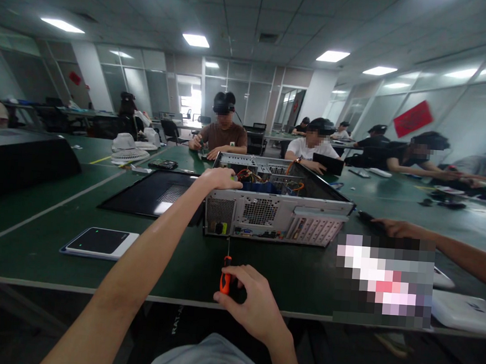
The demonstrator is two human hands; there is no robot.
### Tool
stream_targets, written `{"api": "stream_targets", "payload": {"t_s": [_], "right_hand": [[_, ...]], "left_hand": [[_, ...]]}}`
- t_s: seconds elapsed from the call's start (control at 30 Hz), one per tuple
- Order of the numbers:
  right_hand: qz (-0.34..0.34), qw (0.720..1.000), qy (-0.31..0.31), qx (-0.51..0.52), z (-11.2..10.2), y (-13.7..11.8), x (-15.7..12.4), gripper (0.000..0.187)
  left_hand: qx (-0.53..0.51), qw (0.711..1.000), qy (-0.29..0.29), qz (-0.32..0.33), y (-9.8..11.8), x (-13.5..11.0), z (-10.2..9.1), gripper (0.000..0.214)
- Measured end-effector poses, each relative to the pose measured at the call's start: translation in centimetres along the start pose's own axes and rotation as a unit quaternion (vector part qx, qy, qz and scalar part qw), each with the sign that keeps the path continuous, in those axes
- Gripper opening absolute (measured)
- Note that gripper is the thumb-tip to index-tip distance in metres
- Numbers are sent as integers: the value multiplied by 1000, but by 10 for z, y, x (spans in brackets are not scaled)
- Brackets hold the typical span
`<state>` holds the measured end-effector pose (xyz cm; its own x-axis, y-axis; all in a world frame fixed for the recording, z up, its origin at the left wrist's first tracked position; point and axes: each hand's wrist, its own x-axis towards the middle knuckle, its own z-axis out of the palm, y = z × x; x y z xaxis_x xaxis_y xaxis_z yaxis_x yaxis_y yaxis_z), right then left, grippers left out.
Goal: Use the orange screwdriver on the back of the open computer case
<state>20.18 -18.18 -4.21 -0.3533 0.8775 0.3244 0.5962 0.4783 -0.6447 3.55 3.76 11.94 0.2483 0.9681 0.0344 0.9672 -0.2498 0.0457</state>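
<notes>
An open computer case (282, 218) lies on its side on the green table, its rear panel facing me and its inner cables (249, 176) showing from above. Over the near left corner of its top edge rests my left hand (222, 178), closed on the frame, with some fingertips hidden inside. My right hand (251, 299) holds an orange and black screwdriver (225, 275) by its handle, between thumb and fingers. The screwdriver points away from me, its tip close to the bottom of the rear panel below the power socket; whether it touches is unclear.
Left of the case lies a black side panel (154, 192), with a white and black flat device (99, 241) nearer me. A co-worker's hand (401, 229) holds a dark tool at the right. White fans (129, 151) stand further back, and several people sit across the table.
</notes>
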Motion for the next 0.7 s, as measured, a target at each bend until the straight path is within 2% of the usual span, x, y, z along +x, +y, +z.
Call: {"api": "stream_targets", "payload": {"t_s": [0.27, 0.7], "right_hand": [[21, 1000, 4, -6, 2, 2, -1, 41], [20, 996, -8, 82, -1, 8, -3, 30]], "left_hand": [[0, 1000, 3, -2, 1, -1, 0, 77], [6, 1000, 1, -4, 1, 0, 0, 73]]}}
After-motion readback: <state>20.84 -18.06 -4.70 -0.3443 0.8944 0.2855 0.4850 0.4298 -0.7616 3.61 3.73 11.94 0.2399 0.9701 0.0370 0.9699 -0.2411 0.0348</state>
